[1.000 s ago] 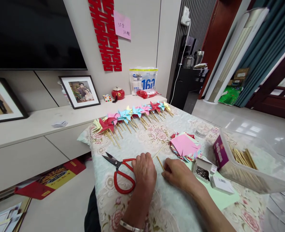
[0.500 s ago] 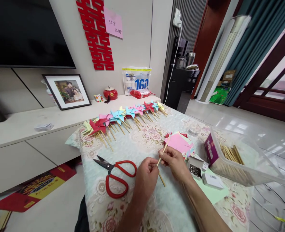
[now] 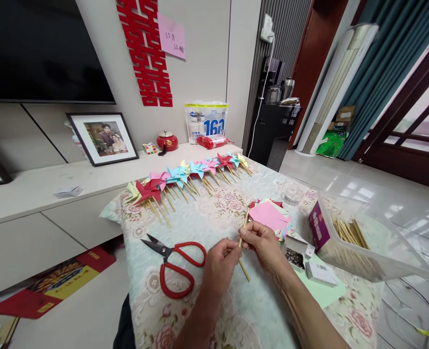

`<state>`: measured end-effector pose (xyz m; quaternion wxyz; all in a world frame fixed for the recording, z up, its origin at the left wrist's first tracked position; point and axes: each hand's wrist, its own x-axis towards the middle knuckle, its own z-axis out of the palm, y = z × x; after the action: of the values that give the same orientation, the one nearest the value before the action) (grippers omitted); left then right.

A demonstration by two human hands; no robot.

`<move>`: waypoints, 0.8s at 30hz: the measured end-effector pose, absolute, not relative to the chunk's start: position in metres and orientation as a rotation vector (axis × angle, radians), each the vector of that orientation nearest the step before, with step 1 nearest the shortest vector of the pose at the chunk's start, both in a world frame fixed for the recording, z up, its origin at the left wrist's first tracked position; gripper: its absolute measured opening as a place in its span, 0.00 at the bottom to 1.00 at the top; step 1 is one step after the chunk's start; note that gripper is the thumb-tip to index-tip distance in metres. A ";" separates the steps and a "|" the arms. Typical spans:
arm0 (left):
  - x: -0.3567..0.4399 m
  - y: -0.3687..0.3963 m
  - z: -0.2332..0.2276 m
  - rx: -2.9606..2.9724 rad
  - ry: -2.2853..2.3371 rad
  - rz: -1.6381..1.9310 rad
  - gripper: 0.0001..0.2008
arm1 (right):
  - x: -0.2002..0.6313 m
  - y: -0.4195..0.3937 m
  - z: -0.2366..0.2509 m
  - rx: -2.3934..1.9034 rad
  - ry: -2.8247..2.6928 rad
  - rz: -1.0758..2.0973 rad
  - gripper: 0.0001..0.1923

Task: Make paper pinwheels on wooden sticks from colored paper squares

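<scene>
A floral tablecloth (image 3: 214, 310) covers the table, with a clear plastic bin (image 3: 367, 242) of sticks at the right. Red-handled scissors (image 3: 174, 261) lie just left of the hands. The left hand (image 3: 220, 264) and right hand (image 3: 261, 245) meet, both pinching one thin wooden stick (image 3: 244, 228) between fingertips. Slim and round, it stands nearly upright, its top tilted slightly away. A second stick (image 3: 244, 270) lies flat beneath.

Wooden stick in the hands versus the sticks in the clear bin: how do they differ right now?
The wooden stick is single, lifted off the table, pinched by the left hand and right hand. The sticks in the clear bin lie bundled and untouched. Both look like plain, bare wood.
</scene>
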<state>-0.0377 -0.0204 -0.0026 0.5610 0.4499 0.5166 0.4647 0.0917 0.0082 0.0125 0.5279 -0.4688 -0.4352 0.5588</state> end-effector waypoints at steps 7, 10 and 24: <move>-0.033 -0.020 -0.007 1.058 1.206 1.113 0.09 | 0.093 0.010 0.010 -1.102 -1.041 1.319 0.17; -0.034 -0.020 -0.007 1.040 1.210 1.135 0.09 | 0.091 0.009 0.010 -1.108 -1.066 1.314 0.17; -0.032 -0.021 -0.012 1.335 1.363 1.269 0.18 | 0.135 -0.017 0.065 -1.300 -1.385 0.770 0.12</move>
<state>-0.0319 -0.0208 -0.0116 0.4124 0.5306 0.5420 0.5046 0.1345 -0.0174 0.0652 0.5192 -0.5420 -0.5775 0.3211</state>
